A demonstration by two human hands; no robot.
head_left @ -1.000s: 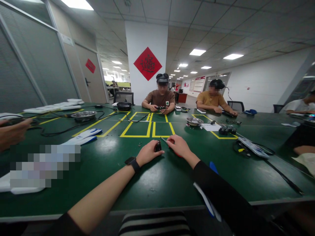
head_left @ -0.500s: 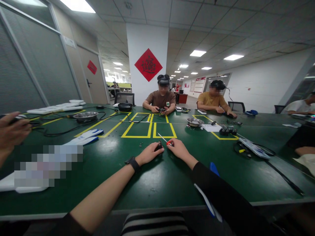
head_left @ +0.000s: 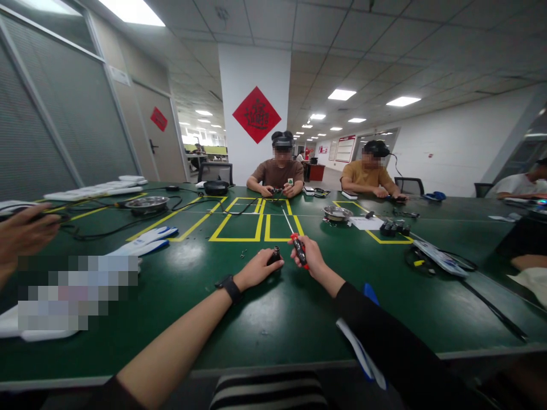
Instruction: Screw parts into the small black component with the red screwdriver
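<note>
My left hand (head_left: 257,270) rests low over the green table (head_left: 239,336), its fingers round a small dark object (head_left: 274,256) with a metallic top. Just to the right, my right hand (head_left: 313,259) grips a red and black screwdriver (head_left: 299,251) by its handle. The thin shaft points away from me, up and to the left, toward the yellow tape lines. The screwdriver and the dark object are apart. A few tiny metal parts (head_left: 243,254) lie left of my left hand.
White and blue gloves (head_left: 149,240) lie at the left, near another person's hand (head_left: 25,230). Metal bowls (head_left: 337,213) (head_left: 147,204), cables, black blocks (head_left: 394,228) and a white sheet (head_left: 366,222) are farther out. Two people sit opposite.
My right hand has turned, so the screwdriver's handle now shows and its shaft points more steeply away. My left hand keeps its hold on the dark object.
</note>
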